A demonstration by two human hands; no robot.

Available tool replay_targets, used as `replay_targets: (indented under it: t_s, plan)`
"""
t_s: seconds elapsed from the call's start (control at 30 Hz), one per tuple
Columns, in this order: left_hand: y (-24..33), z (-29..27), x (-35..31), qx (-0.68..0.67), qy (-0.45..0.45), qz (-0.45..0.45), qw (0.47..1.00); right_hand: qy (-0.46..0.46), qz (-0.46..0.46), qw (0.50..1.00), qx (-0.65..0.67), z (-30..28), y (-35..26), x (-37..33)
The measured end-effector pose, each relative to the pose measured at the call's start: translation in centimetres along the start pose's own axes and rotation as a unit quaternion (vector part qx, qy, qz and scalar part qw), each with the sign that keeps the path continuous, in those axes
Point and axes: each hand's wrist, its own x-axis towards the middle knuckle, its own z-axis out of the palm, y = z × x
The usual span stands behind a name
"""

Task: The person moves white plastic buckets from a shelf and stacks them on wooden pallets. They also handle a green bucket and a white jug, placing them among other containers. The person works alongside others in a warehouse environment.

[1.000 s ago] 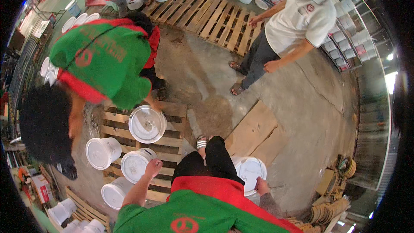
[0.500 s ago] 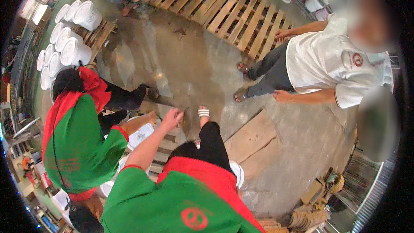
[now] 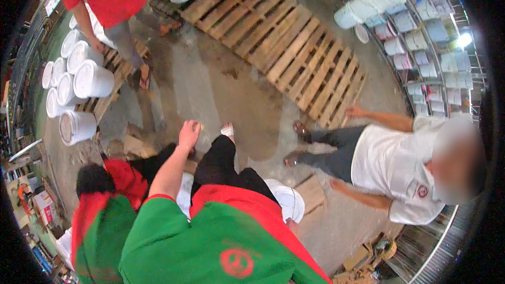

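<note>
Here's the left hand [image 3: 189, 135], out in front on a stretched arm, up and to the left of the white bucket [image 3: 290, 200], fingers bent inward; whether they close on anything, I can't tell! The right hand [image 3: 291, 225] is well apart from it, down at the bucket's near edge, half lost behind the green shirt [image 3: 205, 247]. It's right at the rim, but gripping or merely touching? Can't tell from here!

The bucket itself sits by the wearer's right leg, partly covered by the body, and just to its right lies the flat cardboard [image 3: 310, 193]. Left of the bucket, past the wearer's legs, a stooping co-worker [image 3: 105, 236] in green and red. Right of it, a standing person [image 3: 392, 165] in a white shirt, arms apart.

Wider now: beyond the bucket, a slatted wooden pallet [image 3: 292, 47]; far up-left of it, a cluster of white pails [image 3: 79, 71] and a person in red [image 3: 108, 5]. Up-right of the bucket, loaded shelves [image 3: 421, 55]!
</note>
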Motion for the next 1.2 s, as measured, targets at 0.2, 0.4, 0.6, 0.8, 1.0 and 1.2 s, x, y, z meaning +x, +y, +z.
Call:
replay_targets:
  t_s: [0.2, 0.4, 0.6, 0.8, 1.0, 1.2]
  plan:
    - [-4.2, -9.8, 8.2, -0.085, 0.078, -0.106, 0.988, -0.026, -0.101, 0.985, 0.140, -3.7, -11.3, 20.1]
    - [-9.8, -16.1, 10.4, -0.128, 0.125, -0.190, 0.965, -0.107, 0.146, 0.969, 0.170, -5.4, -25.9, 38.5]
    - [-11.8, -17.6, 9.6, -0.128, 0.109, -0.229, 0.959, -0.097, 0.006, 0.995, 0.009, -6.1, -46.9, 56.7]
    - [-8.5, -20.9, 10.7, -0.163, 0.150, -0.386, 0.896, -0.138, -0.145, 0.974, -0.111, -6.9, -70.3, 74.8]
    - [-7.4, -27.0, 15.0, -0.128, 0.131, -0.430, 0.884, -0.163, -0.253, 0.941, -0.151, -6.3, -88.2, 87.2]
    - [-10.9, -32.0, 20.1, -0.184, 0.170, -0.449, 0.858, -0.133, -0.255, 0.935, -0.209, -4.2, -103.6, 94.8]
